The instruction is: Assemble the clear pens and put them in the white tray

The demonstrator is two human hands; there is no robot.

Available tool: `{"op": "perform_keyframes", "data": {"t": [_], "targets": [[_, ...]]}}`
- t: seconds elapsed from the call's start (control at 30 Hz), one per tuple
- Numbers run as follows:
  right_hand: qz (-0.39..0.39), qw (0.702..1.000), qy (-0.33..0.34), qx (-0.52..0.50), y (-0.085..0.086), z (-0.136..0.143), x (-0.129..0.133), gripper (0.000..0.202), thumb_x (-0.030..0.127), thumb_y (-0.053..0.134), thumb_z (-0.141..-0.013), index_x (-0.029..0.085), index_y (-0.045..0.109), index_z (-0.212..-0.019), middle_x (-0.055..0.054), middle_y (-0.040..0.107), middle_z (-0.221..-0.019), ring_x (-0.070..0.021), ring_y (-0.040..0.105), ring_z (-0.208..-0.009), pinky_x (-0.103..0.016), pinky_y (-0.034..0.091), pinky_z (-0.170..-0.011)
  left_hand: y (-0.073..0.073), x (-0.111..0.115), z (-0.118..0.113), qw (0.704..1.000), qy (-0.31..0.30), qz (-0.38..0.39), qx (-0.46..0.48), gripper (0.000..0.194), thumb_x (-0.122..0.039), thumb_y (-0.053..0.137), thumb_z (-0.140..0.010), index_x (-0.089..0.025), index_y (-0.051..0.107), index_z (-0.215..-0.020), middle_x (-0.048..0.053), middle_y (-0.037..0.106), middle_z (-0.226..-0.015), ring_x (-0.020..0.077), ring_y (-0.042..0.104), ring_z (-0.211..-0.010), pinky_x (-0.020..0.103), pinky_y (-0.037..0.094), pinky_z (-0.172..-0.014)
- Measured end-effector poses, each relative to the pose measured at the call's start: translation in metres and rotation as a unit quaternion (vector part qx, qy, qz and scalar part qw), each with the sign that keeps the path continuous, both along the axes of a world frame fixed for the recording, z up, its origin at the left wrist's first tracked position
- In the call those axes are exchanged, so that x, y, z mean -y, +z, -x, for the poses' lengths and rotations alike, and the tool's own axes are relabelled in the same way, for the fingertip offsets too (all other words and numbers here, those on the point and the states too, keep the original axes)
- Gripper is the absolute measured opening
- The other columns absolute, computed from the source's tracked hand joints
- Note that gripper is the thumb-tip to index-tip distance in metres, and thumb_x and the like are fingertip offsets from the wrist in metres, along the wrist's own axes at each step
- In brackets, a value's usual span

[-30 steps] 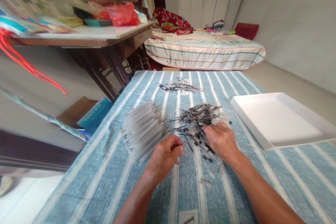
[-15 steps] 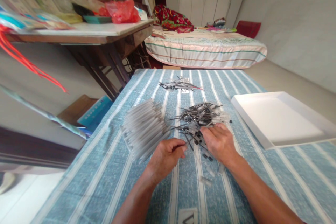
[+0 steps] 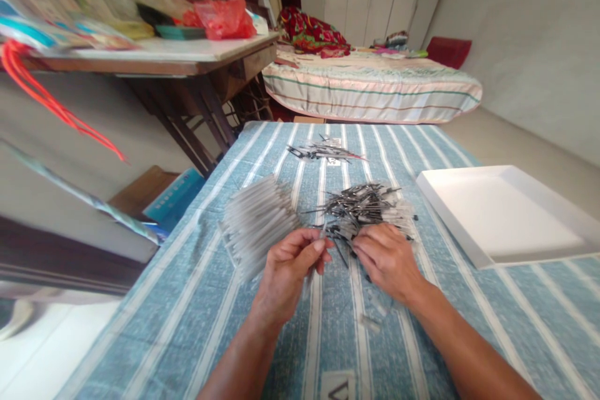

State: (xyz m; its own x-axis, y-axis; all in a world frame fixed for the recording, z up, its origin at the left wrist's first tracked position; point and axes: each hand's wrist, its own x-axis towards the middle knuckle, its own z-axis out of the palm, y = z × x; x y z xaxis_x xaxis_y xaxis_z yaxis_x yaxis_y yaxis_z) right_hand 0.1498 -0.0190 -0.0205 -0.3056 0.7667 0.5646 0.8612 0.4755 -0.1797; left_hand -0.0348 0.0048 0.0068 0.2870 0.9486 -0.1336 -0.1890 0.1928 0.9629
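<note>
My left hand [image 3: 295, 262] is closed in a pinch on a thin, translucent stick-like piece [image 3: 323, 234], mostly hidden by the fingers. Just left of it lies a neat stack of clear, pale tubes [image 3: 257, 219], side by side. My right hand [image 3: 387, 259] reaches into the near edge of a loose pile of thin black sticks and small clear pieces [image 3: 360, 203]. Its fingers are bent together, and whatever is between them is hidden. Several small clear pieces [image 3: 370, 323] lie on the cloth below the right hand.
A blue and white striped cloth [image 3: 210, 300] covers the table. A shallow white tray [image 3: 520, 212] stands at the right. Farther back is a small heap of thin sticks [image 3: 325, 151]. A cluttered desk [image 3: 197, 65] is at left, a bed [image 3: 375, 90] behind.
My left hand has risen slightly and turned; a translucent piece now shows at its fingertips where a thin dark stick showed before. My right hand has shifted slightly nearer at the pile.
</note>
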Motion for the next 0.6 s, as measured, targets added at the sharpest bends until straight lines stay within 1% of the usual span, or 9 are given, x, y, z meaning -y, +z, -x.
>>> {"op": "perform_keyframes", "data": {"t": [0.1,0.17,0.23,0.47,0.6], "targets": [[0.054,0.995,-0.026,0.075,-0.003,-0.001,-0.002,0.015,0.016,0.053,-0.081,0.019,0.064,-0.071,-0.007,0.057,-0.081,-0.02,0.048,-0.081,-0.033,0.035,-0.071,0.002,0.001,0.0,0.999,0.019,-0.002,0.037,0.015,-0.026,0.064,-0.072,-0.015,0.061,-0.082,0.002,0.065,-0.078,0.0089,0.052,-0.058,0.021,0.041,-0.052],[0.069,0.991,-0.039,0.109,-0.006,0.0,-0.002,0.013,0.017,0.056,-0.079,0.019,0.063,-0.068,-0.008,0.056,-0.084,-0.022,0.047,-0.085,-0.034,0.035,-0.072,0.003,0.002,-0.001,0.998,0.027,-0.003,0.057,0.014,-0.024,0.063,-0.073,-0.015,0.06,-0.083,0.003,0.065,-0.079,0.0088,0.053,-0.059,0.021,0.042,-0.053],[0.071,0.989,-0.037,0.125,-0.008,0.002,-0.002,0.014,0.016,0.056,-0.079,0.019,0.062,-0.066,-0.008,0.055,-0.086,-0.0233,0.046,-0.089,-0.035,0.034,-0.073,0.003,0.002,-0.001,0.997,0.027,-0.003,0.067,0.013,-0.023,0.063,-0.074,-0.015,0.06,-0.084,0.002,0.064,-0.078,0.0087,0.053,-0.059,0.021,0.042,-0.053],[0.082,0.987,-0.017,0.139,-0.013,0.009,-0.002,0.016,0.013,0.053,-0.081,0.017,0.061,-0.067,-0.01,0.057,-0.092,-0.0241,0.046,-0.09,-0.038,0.035,-0.077,0.0,0.004,-0.003,0.998,-0.006,0.003,0.055,0.013,-0.024,0.062,-0.075,-0.016,0.06,-0.084,0.001,0.065,-0.075,0.0092,0.054,-0.057,0.02,0.042,-0.049],[0.085,0.993,-0.004,0.077,-0.011,0.004,-0.004,0.017,0.009,0.047,-0.083,0.015,0.063,-0.078,-0.009,0.057,-0.095,-0.0214,0.048,-0.089,-0.035,0.037,-0.077,0.0,0.004,-0.004,0.999,-0.028,0.005,0.019,0.014,-0.025,0.063,-0.073,-0.015,0.06,-0.083,0.001,0.065,-0.071,0.0086,0.052,-0.053,0.019,0.04,-0.046]]}}
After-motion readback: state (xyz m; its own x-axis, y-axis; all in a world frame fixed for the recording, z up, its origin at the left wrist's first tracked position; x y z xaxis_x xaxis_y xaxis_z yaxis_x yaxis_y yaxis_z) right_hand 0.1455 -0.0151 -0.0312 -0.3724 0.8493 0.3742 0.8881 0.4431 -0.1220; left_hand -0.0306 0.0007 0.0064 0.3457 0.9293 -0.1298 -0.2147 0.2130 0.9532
